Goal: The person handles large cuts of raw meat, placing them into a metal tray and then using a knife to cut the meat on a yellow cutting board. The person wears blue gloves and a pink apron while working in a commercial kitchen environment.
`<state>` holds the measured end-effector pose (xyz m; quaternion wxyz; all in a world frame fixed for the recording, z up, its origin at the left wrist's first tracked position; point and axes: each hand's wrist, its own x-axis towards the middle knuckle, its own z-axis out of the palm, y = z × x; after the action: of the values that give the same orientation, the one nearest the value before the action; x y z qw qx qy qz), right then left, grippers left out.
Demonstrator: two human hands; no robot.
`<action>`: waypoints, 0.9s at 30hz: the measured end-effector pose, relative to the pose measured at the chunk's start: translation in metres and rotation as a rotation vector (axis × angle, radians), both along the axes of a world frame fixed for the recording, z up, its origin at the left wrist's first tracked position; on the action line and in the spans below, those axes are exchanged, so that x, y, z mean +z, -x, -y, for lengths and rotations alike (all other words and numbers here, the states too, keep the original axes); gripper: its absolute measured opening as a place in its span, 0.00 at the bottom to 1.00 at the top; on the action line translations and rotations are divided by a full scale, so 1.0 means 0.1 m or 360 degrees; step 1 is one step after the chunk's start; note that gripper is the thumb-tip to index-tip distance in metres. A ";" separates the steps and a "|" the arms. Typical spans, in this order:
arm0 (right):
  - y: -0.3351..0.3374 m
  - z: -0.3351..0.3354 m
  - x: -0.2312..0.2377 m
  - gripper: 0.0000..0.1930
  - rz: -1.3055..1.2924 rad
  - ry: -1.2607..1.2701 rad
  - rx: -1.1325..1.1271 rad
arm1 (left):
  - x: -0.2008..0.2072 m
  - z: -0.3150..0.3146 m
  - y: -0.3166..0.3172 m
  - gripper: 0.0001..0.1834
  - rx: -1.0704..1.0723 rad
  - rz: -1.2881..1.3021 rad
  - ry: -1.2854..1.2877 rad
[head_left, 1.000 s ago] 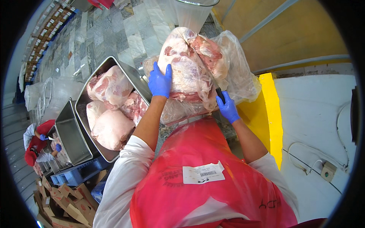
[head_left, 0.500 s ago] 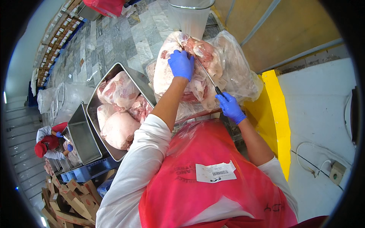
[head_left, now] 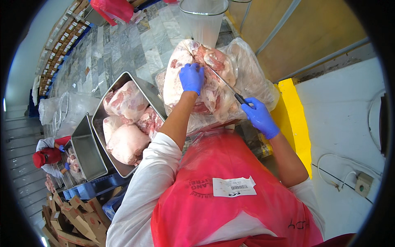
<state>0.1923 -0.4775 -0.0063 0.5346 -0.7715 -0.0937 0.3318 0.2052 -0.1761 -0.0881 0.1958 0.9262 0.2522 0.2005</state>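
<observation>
A large raw cut of meat (head_left: 214,96) with pale fat and red flesh lies on clear plastic sheeting (head_left: 257,82) in front of me. My left hand (head_left: 191,79), in a blue glove, presses on the meat with its fingers curled at the surface; their tips are partly hidden. In my right hand (head_left: 260,117), also gloved in blue, is the black handle of a long, thin knife (head_left: 225,82). The blade points up and left, and its tip meets the meat just right of my left hand.
At left, a deep metal bin (head_left: 123,164) holds several meat pieces (head_left: 128,145). Beyond it, a person in red (head_left: 51,155) works beside another metal bin (head_left: 88,144). Flattened cardboard (head_left: 82,218) is piled lower left. A clear plastic bin (head_left: 203,26) stands behind the meat, a yellow panel (head_left: 294,119) at right.
My right hand has moved slightly right and drawn the knife back a little. My left hand has shifted slightly down and left across the meat. The whole view has tilted a little.
</observation>
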 end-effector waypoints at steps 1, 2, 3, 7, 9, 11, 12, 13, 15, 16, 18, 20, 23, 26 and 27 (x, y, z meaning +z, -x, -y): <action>-0.01 0.07 0.04 0.16 0.0164 0.0045 0.0035 | 0.07 0.06 0.01 0.09 0.0011 -0.0001 -0.0042; 0.00 0.12 0.09 0.16 0.0328 0.0090 0.0069 | 0.12 0.11 0.00 0.09 0.0021 -0.0002 -0.0084; 0.02 0.13 0.20 0.17 0.0480 0.0185 0.0094 | 0.12 0.12 0.00 0.09 0.0039 -0.0032 -0.0074; 0.07 0.11 0.72 0.18 0.1064 0.0541 0.0253 | -0.06 0.04 -0.05 0.09 0.0010 -0.0011 -0.0137; 0.10 0.08 0.85 0.19 0.1317 0.0709 0.0351 | -0.11 0.01 -0.03 0.09 -0.0033 0.0026 -0.0168; 0.12 0.05 0.93 0.20 0.1544 0.0879 0.0431 | -0.10 0.03 -0.01 0.08 -0.0062 0.0016 -0.0147; 0.13 0.02 0.98 0.20 0.1618 0.0876 0.0470 | -0.10 0.02 0.01 0.08 -0.0070 0.0019 -0.0154; 0.13 -0.03 1.03 0.20 0.1691 0.0872 0.0510 | -0.10 0.01 0.02 0.08 -0.0079 0.0023 -0.0160; 0.10 -0.12 1.11 0.18 0.1861 0.0839 0.0596 | -0.07 0.01 0.04 0.08 -0.0108 0.0031 -0.0153; 0.07 -0.16 1.14 0.17 0.1957 0.0810 0.0643 | -0.05 0.01 0.06 0.09 -0.0128 0.0035 -0.0139; 0.00 -0.27 1.20 0.15 0.2089 0.0798 0.0755 | -0.04 -0.03 0.07 0.09 -0.0159 0.0016 -0.0101; -0.11 -0.42 1.27 0.14 0.2163 0.0843 0.0868 | -0.05 -0.09 0.05 0.09 -0.0197 -0.0022 -0.0056; -0.27 -0.74 1.55 0.10 0.1986 0.1267 0.1137 | -0.03 -0.21 0.04 0.10 0.0021 0.0034 0.0069; -0.38 -1.00 1.82 0.08 0.1866 0.1304 0.1309 | 0.05 -0.46 0.05 0.23 0.0354 0.0215 -0.0114; -0.41 -1.10 1.87 0.08 0.1894 0.1299 0.1387 | 0.06 -0.54 -0.01 0.25 0.0412 0.0202 -0.0137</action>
<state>0.2328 -0.3679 0.1808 -0.1008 -0.8453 -0.5219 0.0543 0.2059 -0.1223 -0.0824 0.1439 0.8789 0.3478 0.2929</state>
